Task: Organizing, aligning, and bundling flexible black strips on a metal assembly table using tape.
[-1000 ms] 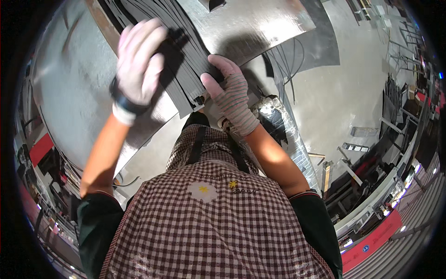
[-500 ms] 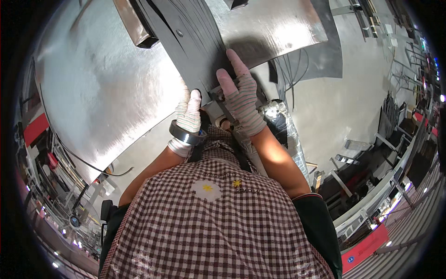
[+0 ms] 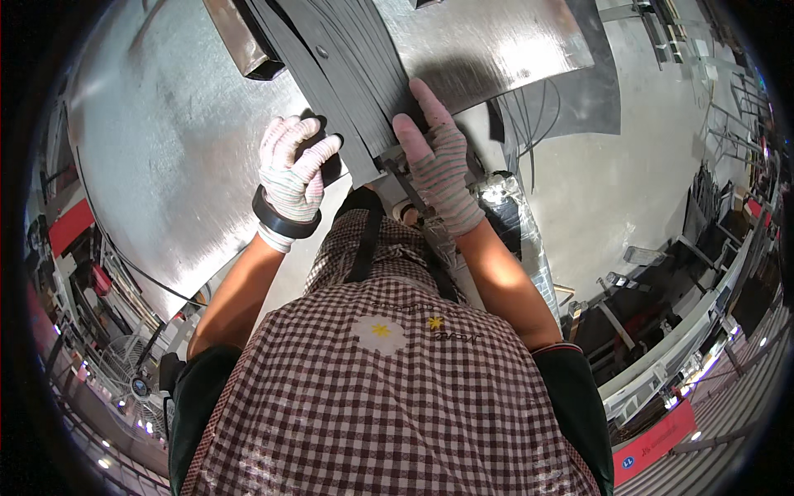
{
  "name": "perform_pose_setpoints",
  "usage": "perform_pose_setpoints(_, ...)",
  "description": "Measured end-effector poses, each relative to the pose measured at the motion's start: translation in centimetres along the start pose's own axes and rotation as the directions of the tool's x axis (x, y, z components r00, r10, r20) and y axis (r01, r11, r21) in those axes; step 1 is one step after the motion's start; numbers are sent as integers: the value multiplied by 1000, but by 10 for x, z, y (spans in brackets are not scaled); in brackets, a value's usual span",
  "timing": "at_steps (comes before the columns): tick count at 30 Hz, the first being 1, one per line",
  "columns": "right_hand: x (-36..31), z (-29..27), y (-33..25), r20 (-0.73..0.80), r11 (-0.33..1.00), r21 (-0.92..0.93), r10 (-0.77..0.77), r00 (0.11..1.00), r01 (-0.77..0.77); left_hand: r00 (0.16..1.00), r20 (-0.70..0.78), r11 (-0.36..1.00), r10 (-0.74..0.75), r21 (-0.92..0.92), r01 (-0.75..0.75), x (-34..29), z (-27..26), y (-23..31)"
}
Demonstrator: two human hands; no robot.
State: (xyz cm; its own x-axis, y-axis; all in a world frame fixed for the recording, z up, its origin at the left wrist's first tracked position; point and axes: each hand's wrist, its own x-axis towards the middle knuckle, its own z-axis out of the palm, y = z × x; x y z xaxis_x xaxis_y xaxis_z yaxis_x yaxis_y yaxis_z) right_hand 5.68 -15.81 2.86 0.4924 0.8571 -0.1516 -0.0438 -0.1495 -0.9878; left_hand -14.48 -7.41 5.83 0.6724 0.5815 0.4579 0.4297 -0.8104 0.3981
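Observation:
A stack of long grey strips (image 3: 343,83) runs away from me, its near end fanned into thin layers. At the right edge of that end is my right hand (image 3: 442,165), in a striped glove with pink fingertips. Its thumb and forefinger are stretched out and apart; the other fingers are hidden. Left of the strips, my left hand (image 3: 289,169) hovers over the shiny metal sheet (image 3: 174,165), fingers bent and apart. Two of its fingertips look black. A dark patch lies beside them, and I cannot tell whether it is shadow or an object. A dark band circles the left wrist.
A metal box-section piece (image 3: 244,41) lies left of the strips. Another metal sheet (image 3: 496,41) is on the right, with thin dark cables (image 3: 529,124) hanging near it. A wire-caged fan (image 3: 136,372) stands at lower left. Metal frames (image 3: 612,322) lie at right.
My left hand has moved left, away from the near end of the strips, and its fingers have spread. The strips show more separate layers. My right hand stays nearly in place.

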Motion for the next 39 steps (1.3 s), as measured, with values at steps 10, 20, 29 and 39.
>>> perform_pose_setpoints(10,-4,3,-11,-3,997,-49,-67,998,67,998,-30,998,64,24,-63,4,-4,-5)
perform_pose_setpoints(20,-7,5,-8,-11,1000,20,-23,1000,23,986,132,987,101,113,-116,9,-8,-3)
perform_pose_setpoints(29,-11,5,-10,1,1000,-3,13,1000,-13,983,140,977,118,160,-140,21,-9,2)
perform_pose_setpoints(39,-10,5,-4,-5,999,30,-29,1000,30,962,253,977,107,152,-149,22,-7,0)
